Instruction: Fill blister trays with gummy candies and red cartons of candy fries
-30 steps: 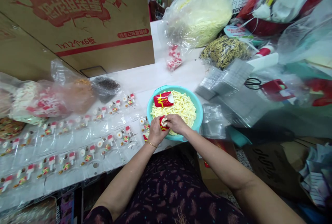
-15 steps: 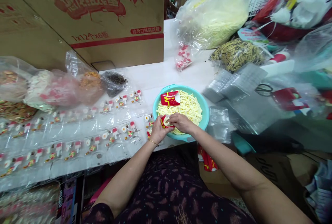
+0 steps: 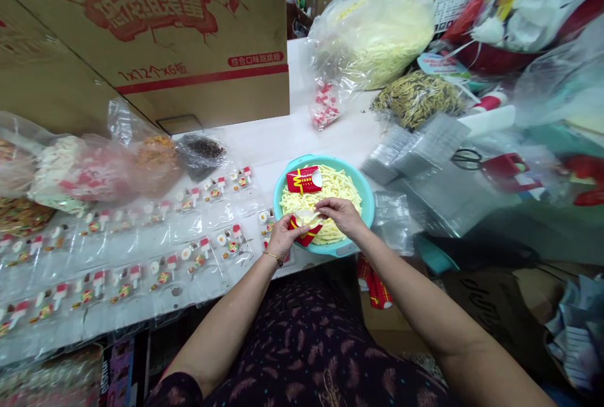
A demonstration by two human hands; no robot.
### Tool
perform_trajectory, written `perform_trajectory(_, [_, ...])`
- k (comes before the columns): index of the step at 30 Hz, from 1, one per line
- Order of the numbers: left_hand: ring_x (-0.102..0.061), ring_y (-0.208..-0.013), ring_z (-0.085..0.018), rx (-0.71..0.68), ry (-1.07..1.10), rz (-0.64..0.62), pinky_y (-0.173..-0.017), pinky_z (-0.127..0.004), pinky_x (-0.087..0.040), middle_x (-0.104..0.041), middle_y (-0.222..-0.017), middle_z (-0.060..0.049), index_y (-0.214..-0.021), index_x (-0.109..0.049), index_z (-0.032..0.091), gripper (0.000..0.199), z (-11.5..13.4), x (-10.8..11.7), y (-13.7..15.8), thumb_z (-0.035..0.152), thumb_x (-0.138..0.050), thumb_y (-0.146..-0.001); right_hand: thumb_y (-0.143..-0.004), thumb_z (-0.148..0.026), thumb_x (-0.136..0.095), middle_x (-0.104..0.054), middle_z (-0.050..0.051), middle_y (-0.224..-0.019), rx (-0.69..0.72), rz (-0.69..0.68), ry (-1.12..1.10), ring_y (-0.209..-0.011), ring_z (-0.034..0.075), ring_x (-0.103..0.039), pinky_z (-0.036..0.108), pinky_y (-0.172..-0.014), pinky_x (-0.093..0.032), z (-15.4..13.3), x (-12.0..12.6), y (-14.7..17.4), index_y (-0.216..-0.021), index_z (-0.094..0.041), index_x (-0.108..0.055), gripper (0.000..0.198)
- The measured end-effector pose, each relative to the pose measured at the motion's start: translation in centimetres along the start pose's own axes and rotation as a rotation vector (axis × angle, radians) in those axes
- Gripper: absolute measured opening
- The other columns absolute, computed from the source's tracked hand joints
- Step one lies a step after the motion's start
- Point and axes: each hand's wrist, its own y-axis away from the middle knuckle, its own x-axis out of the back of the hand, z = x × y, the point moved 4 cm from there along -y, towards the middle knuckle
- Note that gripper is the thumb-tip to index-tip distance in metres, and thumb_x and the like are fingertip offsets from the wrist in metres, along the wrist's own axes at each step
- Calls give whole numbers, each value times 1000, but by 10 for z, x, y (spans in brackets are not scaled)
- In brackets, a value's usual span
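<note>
My left hand (image 3: 282, 238) grips a small red french fry carton (image 3: 309, 236) with yellow markings, held over the front of a turquoise basin (image 3: 369, 200). Pale toy-like fries fill the basin, and some pale content shows at the carton's mouth. On the right of that mouth, my right hand (image 3: 346, 216) has its thumb and fingertips pinched together; what is between them is too small to make out. Another red carton (image 3: 302, 181) lies flat on the pale fries (image 3: 342, 183) near the basin's far left side.
Rows of clear packets (image 3: 193, 256) with tiny toy foods cover the table's left. Bagged pieces (image 3: 101, 171) and a large cardboard box (image 3: 202, 36) stand behind. To the right are a bag of pale fries (image 3: 377, 42), clear plastic sleeves (image 3: 425, 149) and black scissors (image 3: 466, 158).
My right hand has drawn slightly right, away from the carton's mouth. More of the carton in my left hand now shows. The whole view has shifted a little.
</note>
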Motion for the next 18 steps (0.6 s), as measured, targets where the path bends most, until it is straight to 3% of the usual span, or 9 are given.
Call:
perform_trajectory(5, [-60,-86,-20,-39,-57,34,-80,-37,-46,-65,-94,-5,-96,-57,15,53,-4,9,-4,29,-75,-48,-62,-35,-63,-63,0,-67,24,135,-29,-57,11,-56,28,-61,-47,3,25,-1,-76,-17,-64,23])
perform_trajectory(9, [-59,-87,-19,-39,-106,75,-80,-36,-46,-64,-99,-6,-99,-55,15,54,-9,16,-6,28,-74,-50,-65,-31,-62,-65,4,-82,216,205,334,-80,17,-58,34,-76,-44,-16,41,3,-78,-20,-65,17])
perform_trajectory(11, [-59,-86,-19,-64,-203,76,-80,-36,-46,-64,-99,-6,-99,-55,15,53,-10,15,-7,30,-74,-51,-66,-28,-62,-65,5,-87,311,119,547,-87,18,-56,34,-81,-42,-23,26,7,-78,-20,-66,15])
perform_trajectory(13, [-59,-83,-19,-106,-346,86,-78,-35,-46,-64,-94,-6,-98,-57,15,53,-7,13,-6,32,-74,-51,-69,-27,-60,-65,6,-83,325,47,673,-80,17,-57,31,-76,-43,-23,3,10,-79,-19,-66,14])
perform_trajectory(16, [-58,-78,-18,-152,-491,106,-76,-34,-45,-64,-88,-4,-96,-58,14,53,-3,9,-4,35,-74,-50,-73,-25,-55,-63,3,-70,226,38,740,-66,13,-56,25,-63,-42,-12,-21,9,-73,-18,-65,12])
perform_trajectory(18, [-58,-78,-17,-147,-471,78,-75,-33,-46,-64,-89,-4,-98,-57,15,54,-2,6,-2,35,-73,-51,-71,-23,-55,-62,1,-64,155,47,703,-61,12,-55,23,-59,-41,-4,-24,5,-69,-18,-63,10])
